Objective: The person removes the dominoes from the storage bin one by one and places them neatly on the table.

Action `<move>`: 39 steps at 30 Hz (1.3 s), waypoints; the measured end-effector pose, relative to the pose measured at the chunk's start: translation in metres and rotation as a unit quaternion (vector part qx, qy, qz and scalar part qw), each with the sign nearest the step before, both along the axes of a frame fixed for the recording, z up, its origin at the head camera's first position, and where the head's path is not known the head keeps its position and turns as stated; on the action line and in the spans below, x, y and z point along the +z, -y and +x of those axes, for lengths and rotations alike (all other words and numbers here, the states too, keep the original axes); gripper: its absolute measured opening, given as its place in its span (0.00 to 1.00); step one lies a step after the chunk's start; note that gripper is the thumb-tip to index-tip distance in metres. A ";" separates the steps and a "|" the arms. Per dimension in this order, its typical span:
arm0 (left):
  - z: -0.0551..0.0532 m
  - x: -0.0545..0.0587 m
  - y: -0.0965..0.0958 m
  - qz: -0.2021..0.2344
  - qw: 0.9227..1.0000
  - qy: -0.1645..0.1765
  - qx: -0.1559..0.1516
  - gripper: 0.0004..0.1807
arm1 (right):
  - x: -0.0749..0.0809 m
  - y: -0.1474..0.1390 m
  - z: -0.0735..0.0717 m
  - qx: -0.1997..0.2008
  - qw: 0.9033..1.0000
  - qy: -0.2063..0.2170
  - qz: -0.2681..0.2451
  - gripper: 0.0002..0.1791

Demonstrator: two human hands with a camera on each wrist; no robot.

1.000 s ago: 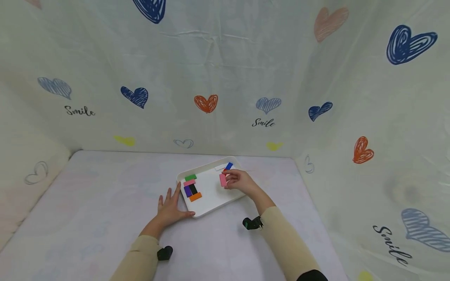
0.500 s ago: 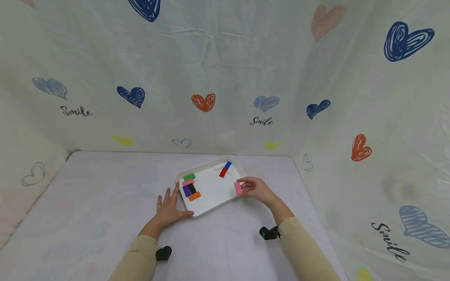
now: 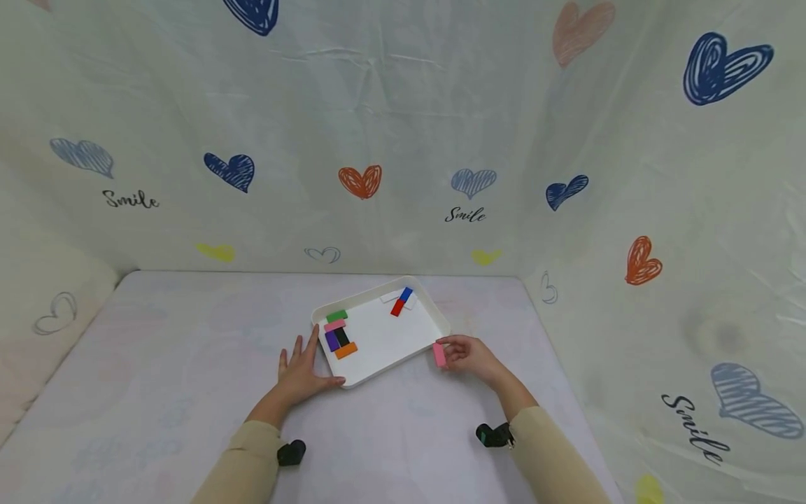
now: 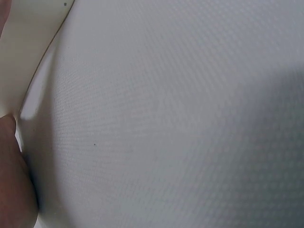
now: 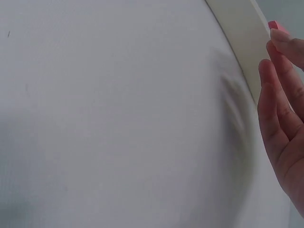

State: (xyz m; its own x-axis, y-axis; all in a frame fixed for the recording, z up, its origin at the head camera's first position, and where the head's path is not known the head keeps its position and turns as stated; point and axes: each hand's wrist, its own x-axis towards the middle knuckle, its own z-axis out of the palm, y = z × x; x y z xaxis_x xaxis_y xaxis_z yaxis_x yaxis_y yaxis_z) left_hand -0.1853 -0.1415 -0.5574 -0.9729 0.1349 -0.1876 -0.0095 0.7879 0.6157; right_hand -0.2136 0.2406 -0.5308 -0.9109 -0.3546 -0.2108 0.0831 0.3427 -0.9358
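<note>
My right hand pinches a pink block by its ends, over the near right corner of a white tray. In the right wrist view only a corner of that pink block shows past the fingertips. My left hand spreads its fingers along the tray's left end, forefinger and thumb at the rim. Inside the tray on the left lie a green block, a second pink block, a purple block, a black block and an orange block, close together.
Toward the tray's far right corner lie a red block and a blue block end to end, with white blocks beside them. A pale cloth covers the table. A curtain printed with hearts rises behind it.
My right hand has carried the pink block right and toward me, from above the tray's middle right to its near right corner. The red block came into full view. My left hand stays at the tray.
</note>
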 end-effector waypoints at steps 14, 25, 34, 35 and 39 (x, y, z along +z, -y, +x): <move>0.000 -0.001 0.000 0.000 1.000 -0.001 0.004 0.72 | -0.025 -0.011 0.006 -0.011 1.000 -0.007 0.004 0.28; 0.002 0.003 0.000 0.004 1.000 0.003 -0.001 0.72 | -0.029 -0.011 0.002 -0.022 0.997 -0.019 0.070 0.28; 0.000 0.006 0.000 -0.002 1.000 0.001 -0.002 0.71 | -0.031 -0.010 -0.001 0.004 0.995 -0.039 0.089 0.26; 0.001 0.006 0.000 -0.002 1.000 -0.001 -0.002 0.72 | -0.032 -0.010 -0.001 0.003 0.995 -0.040 0.093 0.26; 0.001 0.005 0.000 0.002 1.000 0.001 -0.005 0.72 | -0.034 -0.011 0.000 -0.003 0.994 -0.040 0.106 0.26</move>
